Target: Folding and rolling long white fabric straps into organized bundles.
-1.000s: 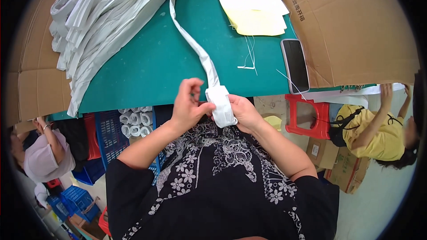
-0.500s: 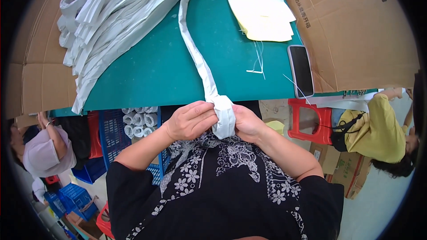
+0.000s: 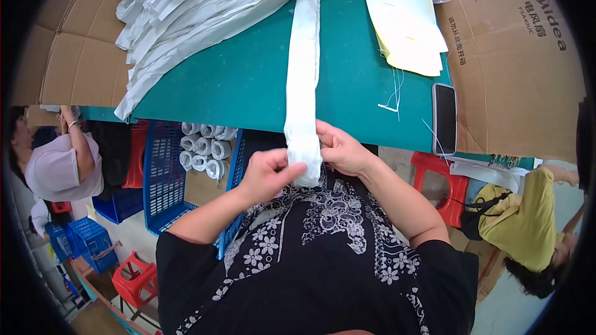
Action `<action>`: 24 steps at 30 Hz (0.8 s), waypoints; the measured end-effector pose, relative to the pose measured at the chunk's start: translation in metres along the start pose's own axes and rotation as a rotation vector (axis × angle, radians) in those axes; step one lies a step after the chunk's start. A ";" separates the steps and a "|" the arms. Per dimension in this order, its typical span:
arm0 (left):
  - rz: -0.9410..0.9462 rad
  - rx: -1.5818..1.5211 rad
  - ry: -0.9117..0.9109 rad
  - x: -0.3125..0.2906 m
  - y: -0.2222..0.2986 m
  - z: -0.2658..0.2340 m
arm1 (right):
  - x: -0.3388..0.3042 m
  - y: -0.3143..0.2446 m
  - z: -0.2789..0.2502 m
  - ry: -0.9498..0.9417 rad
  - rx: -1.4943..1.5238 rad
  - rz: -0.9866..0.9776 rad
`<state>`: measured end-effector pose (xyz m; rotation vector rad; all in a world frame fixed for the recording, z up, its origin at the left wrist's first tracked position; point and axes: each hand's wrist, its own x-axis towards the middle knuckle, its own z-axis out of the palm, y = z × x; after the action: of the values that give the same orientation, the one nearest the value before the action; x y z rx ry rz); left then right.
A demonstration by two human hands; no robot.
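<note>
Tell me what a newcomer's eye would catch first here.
Probably the white fabric strip down the green tabletop, its rolled end between the left grip and right grip. Next, the heap of white strips at upper left, then the blue crate of white rolls below the tabletop's left half.

Place: a workshop
Work surface: green-topped counter (image 3: 217, 87) heaped with long white cloth-like strips (image 3: 211, 13)
Storage: blue slatted plastic crate (image 3: 162, 170) of short white rolls (image 3: 221, 149)
Seating: red plastic stools (image 3: 458, 205)
Company: co-workers (image 3: 521, 226) on both sides

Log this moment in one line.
left hand: gripping white roll | right hand: gripping same roll | white strip: from roll onto green table
</note>
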<state>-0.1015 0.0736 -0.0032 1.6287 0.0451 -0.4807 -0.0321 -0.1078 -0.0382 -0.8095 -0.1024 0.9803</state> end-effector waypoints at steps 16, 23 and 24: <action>0.859 0.704 0.196 0.019 -0.016 -0.003 | -0.017 0.010 0.028 0.403 0.398 0.045; 0.574 0.362 0.028 0.019 -0.008 0.004 | -0.017 0.011 -0.002 0.158 0.372 -0.109; 0.293 0.181 -0.028 0.019 -0.009 0.006 | -0.016 0.010 -0.003 0.152 0.304 -0.127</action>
<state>-0.0883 0.0639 -0.0180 1.7700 -0.2615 -0.2871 -0.0468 -0.1188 -0.0430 -0.5875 0.1231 0.7880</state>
